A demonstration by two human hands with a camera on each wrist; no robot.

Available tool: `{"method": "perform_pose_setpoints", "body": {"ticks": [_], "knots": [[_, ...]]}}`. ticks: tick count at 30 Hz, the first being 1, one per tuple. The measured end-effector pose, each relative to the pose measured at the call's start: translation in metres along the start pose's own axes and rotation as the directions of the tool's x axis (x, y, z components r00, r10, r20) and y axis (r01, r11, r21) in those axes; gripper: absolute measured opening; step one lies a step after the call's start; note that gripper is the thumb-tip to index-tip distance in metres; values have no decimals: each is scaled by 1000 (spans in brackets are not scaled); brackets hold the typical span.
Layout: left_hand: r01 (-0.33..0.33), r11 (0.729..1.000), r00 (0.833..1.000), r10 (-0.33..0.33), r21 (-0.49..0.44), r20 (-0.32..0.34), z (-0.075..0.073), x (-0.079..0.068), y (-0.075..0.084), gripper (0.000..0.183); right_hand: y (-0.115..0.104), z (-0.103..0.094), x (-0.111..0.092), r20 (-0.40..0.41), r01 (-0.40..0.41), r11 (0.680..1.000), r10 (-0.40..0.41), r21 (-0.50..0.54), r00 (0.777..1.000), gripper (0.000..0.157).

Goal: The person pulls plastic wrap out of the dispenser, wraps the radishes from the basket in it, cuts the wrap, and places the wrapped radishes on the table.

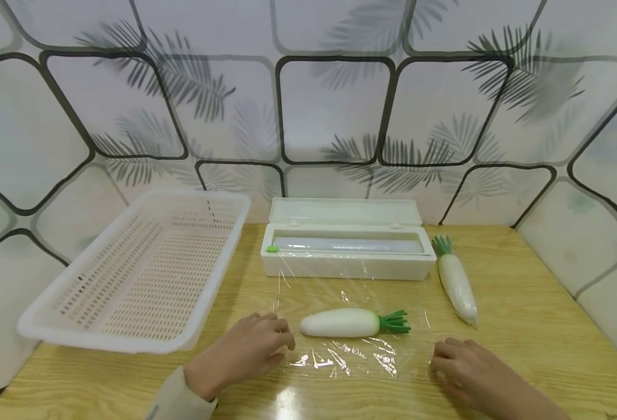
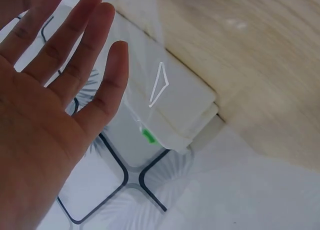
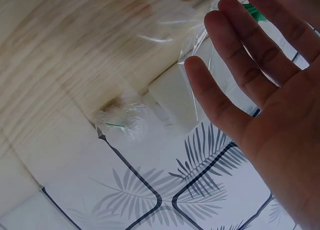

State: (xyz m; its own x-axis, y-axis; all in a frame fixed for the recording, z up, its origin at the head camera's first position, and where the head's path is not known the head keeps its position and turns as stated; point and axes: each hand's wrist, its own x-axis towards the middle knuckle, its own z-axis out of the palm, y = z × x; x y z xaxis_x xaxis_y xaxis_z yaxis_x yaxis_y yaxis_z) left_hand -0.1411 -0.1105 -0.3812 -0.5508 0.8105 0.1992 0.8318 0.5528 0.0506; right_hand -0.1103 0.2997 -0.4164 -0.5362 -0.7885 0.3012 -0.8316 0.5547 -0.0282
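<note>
A white radish (image 1: 342,323) with green stem stubs lies crosswise on the table, with clear plastic wrap (image 1: 340,359) spread about it. The wrap runs toward me from a white dispenser box (image 1: 347,267), its lid raised. At the wrap's near left corner, my left hand (image 1: 253,347) appears to pinch the edge between thumb and bent fingers. My right hand (image 1: 468,370) seems to pinch the opposite corner, its thumb mostly hidden. In the left wrist view, the hand's (image 2: 65,85) outer fingers are loosely bent; so are the right hand's (image 3: 265,85) in its own view.
A second radish (image 1: 456,286), wrapped in film, lies right of the dispenser. To the left stands a white perforated basket (image 1: 203,303). A green cutter slider (image 1: 272,249) sits at the box's left end. Patterned sheeting (image 1: 334,111) surrounds the wooden table (image 1: 539,326).
</note>
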Motion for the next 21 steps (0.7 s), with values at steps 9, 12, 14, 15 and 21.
{"method": "perform_pose_setpoints", "body": {"ticks": [9,12,14,15,21], "knots": [[67,995,994,-60,-80,87,5,-18,-3,11,0,1,0,44,-26,999,25,28,999,33],[65,994,995,-57,-87,83,8,-22,-5,14,1,3,1,26,-10,1000,9,17,1000,32],[56,995,996,-51,-85,68,11,-22,-5,14,1,5,1,2,10,1000,-10,3,1000,32],[50,995,997,-45,-83,58,12,-22,-6,14,2,6,2,-7,19,1000,-19,0,1000,32],[25,996,1000,-24,-89,15,19,-22,-7,12,2,8,2,-2,18,1000,-18,-19,1000,33]]}}
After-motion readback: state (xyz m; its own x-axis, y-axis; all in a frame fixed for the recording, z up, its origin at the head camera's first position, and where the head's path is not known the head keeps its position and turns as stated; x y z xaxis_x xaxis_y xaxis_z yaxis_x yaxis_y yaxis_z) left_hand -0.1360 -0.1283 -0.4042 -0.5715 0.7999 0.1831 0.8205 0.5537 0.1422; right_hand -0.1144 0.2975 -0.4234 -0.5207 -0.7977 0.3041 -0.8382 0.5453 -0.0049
